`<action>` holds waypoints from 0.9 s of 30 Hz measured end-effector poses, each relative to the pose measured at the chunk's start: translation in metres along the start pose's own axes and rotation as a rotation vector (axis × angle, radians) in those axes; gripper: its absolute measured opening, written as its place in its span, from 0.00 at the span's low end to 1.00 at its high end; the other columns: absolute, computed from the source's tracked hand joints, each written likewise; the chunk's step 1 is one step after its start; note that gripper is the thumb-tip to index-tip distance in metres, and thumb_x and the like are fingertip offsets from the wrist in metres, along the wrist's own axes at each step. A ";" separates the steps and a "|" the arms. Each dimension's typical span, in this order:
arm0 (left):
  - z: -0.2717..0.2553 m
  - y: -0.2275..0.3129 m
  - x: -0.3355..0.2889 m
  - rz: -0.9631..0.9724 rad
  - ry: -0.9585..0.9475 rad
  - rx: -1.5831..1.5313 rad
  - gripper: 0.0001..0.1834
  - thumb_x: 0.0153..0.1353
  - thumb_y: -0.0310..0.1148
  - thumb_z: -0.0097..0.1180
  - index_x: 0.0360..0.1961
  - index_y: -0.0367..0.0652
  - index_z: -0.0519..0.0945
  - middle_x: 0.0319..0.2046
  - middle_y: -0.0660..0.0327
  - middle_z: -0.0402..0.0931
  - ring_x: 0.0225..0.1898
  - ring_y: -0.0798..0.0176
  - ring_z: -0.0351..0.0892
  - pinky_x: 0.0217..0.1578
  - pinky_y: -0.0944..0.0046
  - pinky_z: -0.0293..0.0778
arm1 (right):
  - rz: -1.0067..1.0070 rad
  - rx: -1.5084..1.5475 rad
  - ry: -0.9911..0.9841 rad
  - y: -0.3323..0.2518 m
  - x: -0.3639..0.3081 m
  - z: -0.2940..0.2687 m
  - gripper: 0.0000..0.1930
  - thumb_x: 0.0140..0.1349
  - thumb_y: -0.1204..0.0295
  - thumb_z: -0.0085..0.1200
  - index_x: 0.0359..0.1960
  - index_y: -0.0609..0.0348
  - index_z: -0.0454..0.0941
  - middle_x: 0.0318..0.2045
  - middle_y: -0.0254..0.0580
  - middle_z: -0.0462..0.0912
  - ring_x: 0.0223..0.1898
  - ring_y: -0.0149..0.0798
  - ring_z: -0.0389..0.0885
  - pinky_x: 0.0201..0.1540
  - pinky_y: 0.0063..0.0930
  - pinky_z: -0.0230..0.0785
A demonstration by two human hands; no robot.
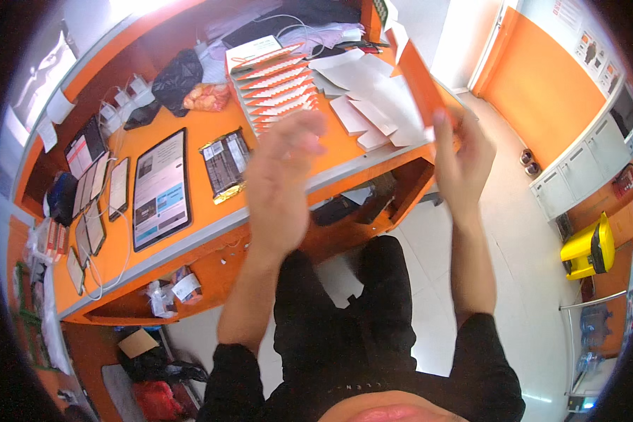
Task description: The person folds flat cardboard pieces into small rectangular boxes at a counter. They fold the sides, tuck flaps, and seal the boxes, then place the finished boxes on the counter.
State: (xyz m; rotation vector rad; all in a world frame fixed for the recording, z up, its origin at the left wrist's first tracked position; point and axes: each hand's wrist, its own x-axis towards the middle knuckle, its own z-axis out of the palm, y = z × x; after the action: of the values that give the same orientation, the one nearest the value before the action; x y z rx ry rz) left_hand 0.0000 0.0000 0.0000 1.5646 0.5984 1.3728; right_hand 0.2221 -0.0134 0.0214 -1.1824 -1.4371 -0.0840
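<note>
Looking down past our forearms, we find our left hand (283, 176) blurred above the front of the orange desk (336, 152), its fingers slightly bent; we cannot tell whether it grips anything. Our right hand (465, 158) pinches the lower end of an orange carton piece (420, 81) narrowly, holding it tilted above the desk's right end. Beyond our hands lie white card pieces (369, 84), beside a row of orange-and-white folded cartons (274, 91).
</note>
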 end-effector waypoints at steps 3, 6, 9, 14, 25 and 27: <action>0.032 -0.008 -0.019 -0.126 0.011 -0.268 0.31 0.73 0.39 0.52 0.71 0.35 0.62 0.64 0.54 0.71 0.64 0.62 0.70 0.61 0.62 0.69 | 0.139 0.359 -0.089 -0.011 -0.075 0.013 0.08 0.69 0.73 0.55 0.42 0.67 0.80 0.32 0.42 0.85 0.32 0.30 0.83 0.35 0.25 0.75; 0.057 -0.029 -0.036 -0.194 -0.014 -0.449 0.30 0.72 0.32 0.57 0.70 0.33 0.63 0.61 0.53 0.73 0.60 0.65 0.74 0.56 0.66 0.73 | 0.353 0.634 -0.147 -0.016 -0.115 0.019 0.20 0.63 0.83 0.55 0.58 0.68 0.71 0.44 0.47 0.84 0.43 0.34 0.85 0.42 0.28 0.77; 0.053 -0.052 -0.053 -0.198 -0.044 -0.181 0.26 0.71 0.31 0.58 0.66 0.32 0.67 0.56 0.54 0.77 0.55 0.68 0.77 0.53 0.67 0.75 | 0.394 0.646 -0.299 -0.004 -0.131 0.018 0.25 0.61 0.85 0.55 0.62 0.67 0.68 0.46 0.48 0.85 0.44 0.37 0.86 0.44 0.30 0.78; 0.044 -0.066 -0.070 -0.310 0.047 -0.127 0.17 0.66 0.30 0.64 0.52 0.31 0.80 0.40 0.58 0.85 0.40 0.70 0.83 0.42 0.68 0.78 | 0.380 0.284 -0.538 -0.010 -0.111 -0.012 0.19 0.62 0.76 0.61 0.55 0.63 0.76 0.34 0.39 0.87 0.38 0.32 0.84 0.38 0.25 0.74; 0.065 -0.076 -0.095 0.019 0.132 0.514 0.23 0.54 0.30 0.70 0.53 0.42 0.80 0.42 0.48 0.84 0.40 0.47 0.87 0.38 0.57 0.82 | 0.333 0.040 -0.191 -0.031 -0.103 0.023 0.22 0.52 0.62 0.73 0.41 0.60 0.76 0.28 0.41 0.81 0.29 0.34 0.81 0.31 0.28 0.73; 0.072 -0.081 -0.093 0.009 0.117 0.624 0.26 0.53 0.30 0.70 0.54 0.42 0.78 0.42 0.49 0.84 0.40 0.46 0.87 0.38 0.56 0.82 | 0.374 0.044 -0.214 -0.022 -0.105 0.033 0.15 0.58 0.69 0.69 0.40 0.61 0.76 0.24 0.32 0.79 0.25 0.26 0.78 0.27 0.20 0.68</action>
State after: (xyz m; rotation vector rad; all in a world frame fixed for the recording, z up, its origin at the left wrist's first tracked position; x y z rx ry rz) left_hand 0.0620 -0.0656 -0.1106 1.9749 1.1745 1.3619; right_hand 0.1596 -0.0638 -0.0568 -1.4372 -1.3678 0.3410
